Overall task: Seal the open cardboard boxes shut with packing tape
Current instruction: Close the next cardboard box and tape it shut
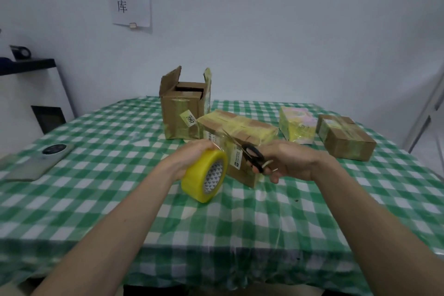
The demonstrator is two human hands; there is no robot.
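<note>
With your left hand (192, 155) gripping the tape roll (204, 176) and your right hand's (287, 162) fingers curled through the scissors (252, 157) at the near box (240, 142) on the tabletop (120, 199), a slack strip could curl back and stick to itself.

The single head-worn camera is looking forward and down from close above the worktop (96, 199), taking in both forearms and facing the back wall (288, 31).
</note>
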